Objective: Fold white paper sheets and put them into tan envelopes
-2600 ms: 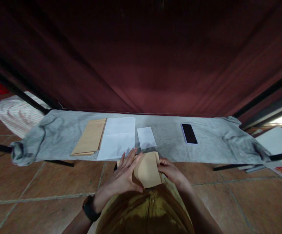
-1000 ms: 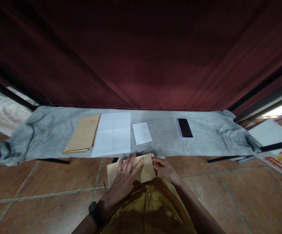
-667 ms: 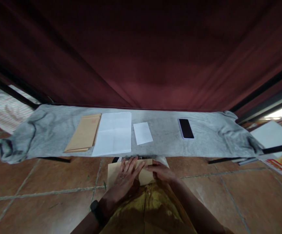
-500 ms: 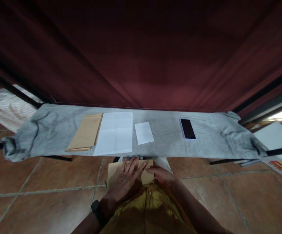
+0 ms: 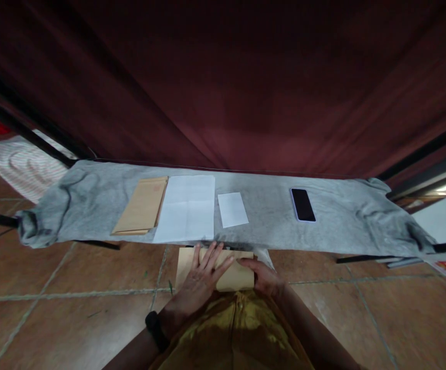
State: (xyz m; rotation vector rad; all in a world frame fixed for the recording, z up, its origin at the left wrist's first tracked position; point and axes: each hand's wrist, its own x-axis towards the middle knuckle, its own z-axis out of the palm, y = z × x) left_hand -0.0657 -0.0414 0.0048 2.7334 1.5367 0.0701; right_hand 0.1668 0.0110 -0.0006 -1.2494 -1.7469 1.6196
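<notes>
A brown paper envelope lies across my lap, below the front edge of the cloth-covered table. My left hand rests flat on its left part with the fingers spread. At the right end, my right hand grips the envelope, thumb on top and the other fingers mostly hidden underneath. On the table, a stack of brown envelopes lies at the left beside white paper sheets with fold creases. A smaller white paper sits just right of the sheets.
A phone lies on the grey cloth, right of the small paper. Behind the table hangs a dark red curtain. Striped fabric is at the left, and a white board or sheet at the far right.
The view has shifted slightly, so the tabletop things appear further right. My left hand's fingers are spread wider on the envelope, and my right hand still grips its right end.
</notes>
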